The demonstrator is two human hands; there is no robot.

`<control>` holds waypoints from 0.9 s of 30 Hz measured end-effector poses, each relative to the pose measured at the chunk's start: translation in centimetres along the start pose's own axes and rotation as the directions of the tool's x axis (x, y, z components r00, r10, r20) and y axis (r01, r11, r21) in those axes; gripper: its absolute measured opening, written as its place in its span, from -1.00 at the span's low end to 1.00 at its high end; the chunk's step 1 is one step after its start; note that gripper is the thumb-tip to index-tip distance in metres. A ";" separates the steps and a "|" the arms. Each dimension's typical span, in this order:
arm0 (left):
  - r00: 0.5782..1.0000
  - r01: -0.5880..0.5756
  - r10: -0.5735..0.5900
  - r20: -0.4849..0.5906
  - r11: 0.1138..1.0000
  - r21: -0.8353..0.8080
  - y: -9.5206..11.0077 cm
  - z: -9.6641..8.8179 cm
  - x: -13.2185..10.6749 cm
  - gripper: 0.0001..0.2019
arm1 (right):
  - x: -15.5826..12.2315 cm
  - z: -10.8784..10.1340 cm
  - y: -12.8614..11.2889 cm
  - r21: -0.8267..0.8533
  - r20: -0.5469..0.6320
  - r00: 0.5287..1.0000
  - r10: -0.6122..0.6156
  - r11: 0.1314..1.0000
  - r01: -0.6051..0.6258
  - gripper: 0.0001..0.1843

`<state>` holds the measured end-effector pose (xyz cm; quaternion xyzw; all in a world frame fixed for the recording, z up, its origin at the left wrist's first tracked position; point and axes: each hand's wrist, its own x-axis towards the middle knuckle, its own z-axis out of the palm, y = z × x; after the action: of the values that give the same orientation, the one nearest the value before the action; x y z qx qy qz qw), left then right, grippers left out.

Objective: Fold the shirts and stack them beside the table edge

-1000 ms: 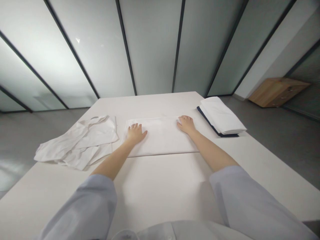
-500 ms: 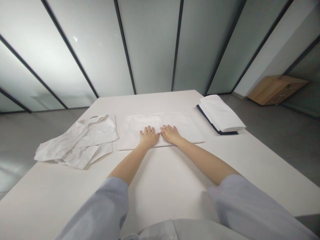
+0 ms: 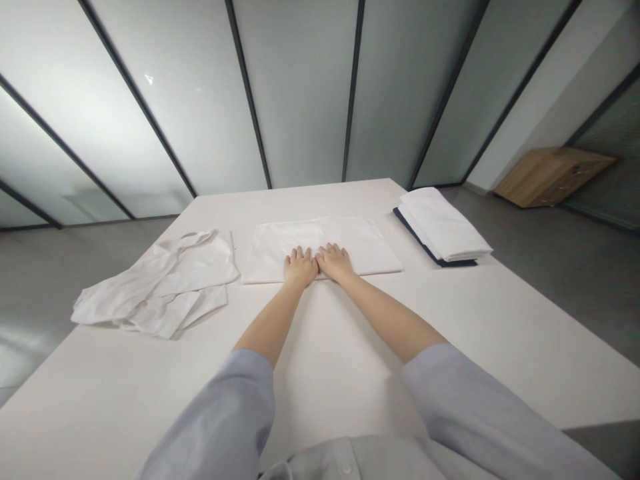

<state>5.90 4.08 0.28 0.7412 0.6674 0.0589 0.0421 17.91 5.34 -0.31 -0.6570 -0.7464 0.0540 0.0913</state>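
A folded white cloth [image 3: 360, 243] lies flat in the middle of the white table [image 3: 325, 360]. My left hand [image 3: 300, 265] and my right hand [image 3: 334, 261] rest side by side on its near edge, palms down, fingers stretched out flat. The two hands almost touch each other at the thumbs. Neither hand holds anything. Both forearms are bare, with pale blue sleeves pushed up near the elbows.
A crumpled white garment [image 3: 160, 283] lies at the left of the table. At the far right stands a stack of folded white cloths [image 3: 443, 227] over a dark one. Frosted glass panels rise behind the table. A wooden cabinet [image 3: 553, 175] sits on the floor at right.
My hands came from the cloth's far left and right parts to its near middle. The cloth is now narrower front to back, with its near edge further from me.
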 end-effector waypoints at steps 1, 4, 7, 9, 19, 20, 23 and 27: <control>1.000 0.010 -0.010 0.016 1.000 0.007 -0.5 -0.1 -0.2 -0.39 | -0.4 0.0 0.6 -0.015 0.011 1.000 0.004 1.000 -0.003 -0.40; 0.997 0.053 -0.055 0.045 0.998 0.031 -2.6 -0.4 -0.5 -0.30 | -1.4 -0.2 2.9 -0.043 0.058 0.998 0.034 0.999 -0.031 -0.31; 0.991 0.127 -0.130 0.046 0.990 0.054 -5.2 -0.8 -0.6 -0.26 | -2.0 -0.9 6.0 -0.061 0.057 0.995 0.086 0.995 -0.083 -0.28; 0.984 0.172 -0.175 0.040 0.983 0.065 -7.1 -1.2 -0.7 -0.25 | -2.3 -1.4 8.1 -0.064 0.043 0.989 0.138 0.989 -0.135 -0.28; 0.981 0.189 -0.192 0.014 0.975 0.113 -10.4 -1.4 -1.1 -0.29 | -2.1 -1.7 12.4 -0.079 -0.001 0.993 0.116 0.990 -0.116 -0.31; 0.982 0.183 -0.187 0.017 0.976 0.118 -10.3 -1.5 -1.3 -0.29 | -2.0 -1.8 12.4 -0.073 -0.007 0.994 0.110 0.991 -0.110 -0.32; 0.989 0.147 -0.150 0.013 0.980 0.134 -10.2 -2.3 -2.0 -0.29 | -2.0 -2.1 12.5 -0.065 -0.071 0.989 0.127 0.989 -0.131 -0.35; 0.993 0.108 -0.098 -0.066 0.980 0.169 -9.8 -3.4 -2.8 -0.37 | -2.7 -2.6 12.1 -0.060 -0.202 0.978 0.046 0.996 -0.059 -0.45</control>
<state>-4.48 2.23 2.17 0.7046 0.7083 0.0200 -0.0387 30.49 4.19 -0.40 -0.6814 -0.7170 -0.0348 0.1428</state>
